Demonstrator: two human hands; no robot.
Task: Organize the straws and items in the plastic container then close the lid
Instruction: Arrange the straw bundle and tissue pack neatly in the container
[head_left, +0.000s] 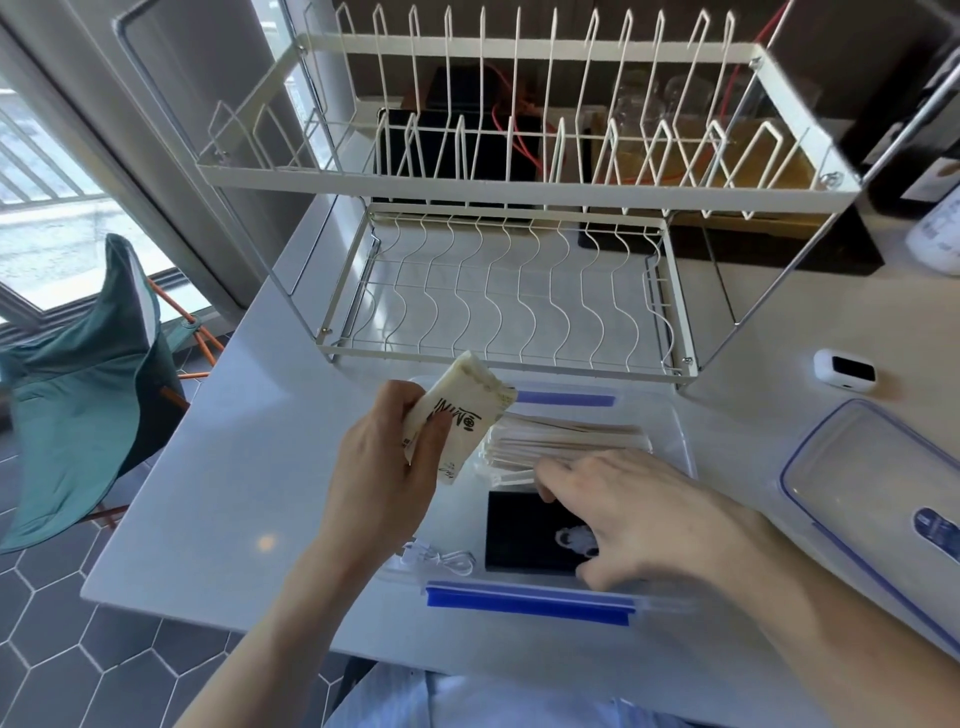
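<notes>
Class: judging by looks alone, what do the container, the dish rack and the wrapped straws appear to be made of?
Container: clear plastic, glossy; the table shows through its walls, with blue clips.
Dish rack: probably metal wire, coated cream; thin rigid rods.
Wrapped straws: wrappers look like paper, matte off-white.

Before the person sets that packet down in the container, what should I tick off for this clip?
1. Tissue packet gripped by the left hand: ok.
2. Right hand out of the plastic container: not ok, its fingers reach in at the wrapped straws.
3. Straws lying bundled along the far side: ok.
4. Free floor space for the packet beside the black card: cannot tell.
5. White cable inside the rim: cannot tell.
6. Lid on the table within reach, off: ok.
</notes>
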